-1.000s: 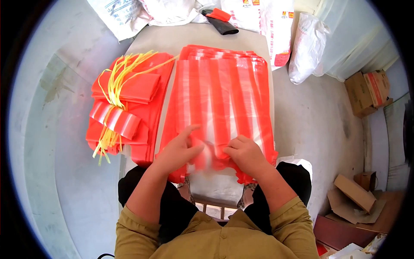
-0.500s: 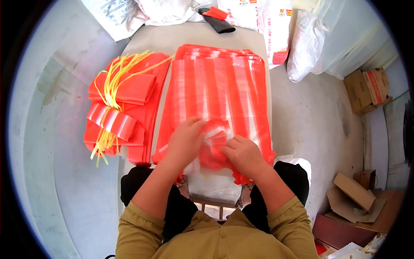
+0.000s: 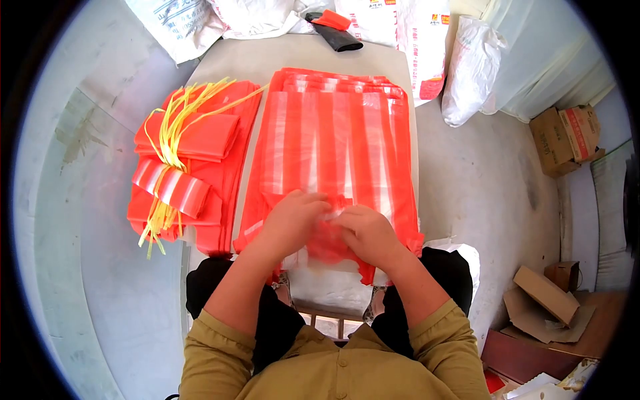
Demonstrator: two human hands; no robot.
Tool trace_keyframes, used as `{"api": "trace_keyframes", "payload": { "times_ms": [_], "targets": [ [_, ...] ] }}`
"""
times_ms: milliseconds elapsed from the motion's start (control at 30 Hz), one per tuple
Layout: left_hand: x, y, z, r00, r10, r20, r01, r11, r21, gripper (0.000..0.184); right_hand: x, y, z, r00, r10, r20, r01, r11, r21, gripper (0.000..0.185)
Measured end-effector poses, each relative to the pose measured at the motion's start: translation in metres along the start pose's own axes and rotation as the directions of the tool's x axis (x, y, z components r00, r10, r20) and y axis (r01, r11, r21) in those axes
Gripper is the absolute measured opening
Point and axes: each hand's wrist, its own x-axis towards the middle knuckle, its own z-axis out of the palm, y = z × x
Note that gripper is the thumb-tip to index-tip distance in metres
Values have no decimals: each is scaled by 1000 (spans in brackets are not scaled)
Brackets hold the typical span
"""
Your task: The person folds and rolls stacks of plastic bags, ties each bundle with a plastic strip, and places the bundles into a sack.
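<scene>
A stack of red-and-white striped plastic bags (image 3: 333, 140) lies flat in front of me. At its near edge, my left hand (image 3: 295, 217) and my right hand (image 3: 368, 230) are close together, both with curled fingers on a bunched-up part of a plastic bag (image 3: 328, 240). That bunched part is blurred by motion between the hands. Left of the stack sit folded red bags (image 3: 193, 137) with a striped folded bundle (image 3: 173, 188) on top. Yellow plastic strips (image 3: 175, 133) are draped across these bundles.
White printed sacks (image 3: 423, 40) and a black bag (image 3: 339, 39) with a red piece on it stand at the table's (image 3: 247, 57) far edge. A white sack (image 3: 475, 70) is on the floor to the right. Cardboard boxes (image 3: 567, 140) and opened cardboard (image 3: 547, 300) lie farther right.
My hands have come closer together over the bunched plastic. The left hand has shifted slightly right and nearer to me; the bag stacks have stayed in place.
</scene>
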Motion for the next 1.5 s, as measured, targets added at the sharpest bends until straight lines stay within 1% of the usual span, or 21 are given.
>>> {"api": "trace_keyframes", "payload": {
  "times_ms": [100, 167, 300, 367, 400, 467, 567, 600, 667, 700, 767, 800, 867, 900, 967, 1067, 1167, 1267, 1367, 1467, 1500],
  "targets": [
    [-2, 5, -13, 997, -11, 82, 12, 1000, -15, 36, 3, 1, 2, 995, 90, 30, -91, 995, 33, 16],
    [-3, 13, -18, 997, 0, 77, 3, 999, -46, 37, 4, 0, 2, 987, 153, 52, -155, 987, 46, 17],
    [-5, 6, -5, 1000, 16, 23, -14, 997, -74, 37, 10, -6, -1, 989, 144, 19, -145, 986, 86, 17],
    [-3, 3, -2, 999, 9, 42, -5, 995, -96, 35, 13, -11, -5, 990, 139, -10, -137, 983, 119, 19],
    [-2, 3, -2, 999, 5, 52, 0, 994, -107, 34, 15, -8, -4, 993, 72, -91, -63, 993, 101, 21],
    [-2, 6, -1, 1000, 10, -8, -11, 994, -113, 30, 20, 5, 3, 966, -68, -248, 82, 996, 46, 25],
    [-1, 5, 0, 998, 28, -50, -34, 991, -129, 26, 17, 27, 5, 999, -1, -39, 5, 996, 90, 30],
    [-1, 4, 1, 998, 32, -55, -39, 990, -137, 24, 16, 26, 4, 998, 53, -29, -48, 989, 141, 32],
    [-1, 1, 4, 999, -14, -36, 10, 995, -104, 24, 15, 22, 3, 988, 155, 2, -151, 959, 239, 34],
    [-1, 1, 6, 999, -37, -27, 35, 995, -89, 23, 14, 22, 0, 987, 156, -23, -148, 966, 212, 36],
    [0, -1, 10, 995, -100, -19, 95, 982, -162, 18, 11, 28, -16, 984, 160, -75, -148, 978, 148, 42],
    [2, 1, 9, 992, -129, -14, 124, 973, -197, 15, 8, 31, -22, 973, 203, -113, -182, 969, 169, 41],
    [0, 7, 1, 969, -245, 39, 247, 937, -246, 18, 0, 40, -36, 940, 285, -189, -244, 946, 215, 40],
    [0, 10, -3, 951, -301, 66, 307, 913, -267, 20, -6, 43, -42, 921, 329, -208, -290, 936, 200, 39],
    [0, 10, -6, 944, -324, 64, 327, 886, -328, 18, -18, 49, -55, 877, 412, -247, -379, 910, 170, 38],
    [0, 8, -5, 940, -333, 69, 335, 871, -359, 17, -30, 52, -69, 889, 396, -230, -390, 918, 74, 37],
    [-1, 4, 0, 944, -325, 51, 319, 866, -384, 17, -43, 72, -65, 921, 337, -195, -349, 937, -27, 38],
    [0, 0, 5, 938, -341, 61, 335, 848, -410, 17, -47, 72, -60, 904, 340, -260, -362, 931, -40, 40],
    [0, -8, 12, 936, -348, 51, 329, 812, -482, 17, -47, 74, -60, 888, 370, -273, -360, 929, 88, 40],
    [-1, -13, 17, 928, -370, 49, 330, 753, -569, 17, -46, 78, -61, 892, 381, -241, -339, 919, 199, 42],
    [-2, -14, 17, 923, -381, 55, 337, 730, -595, 18, -45, 77, -62, 876, 431, -218, -366, 887, 283, 42]
  ]
}}
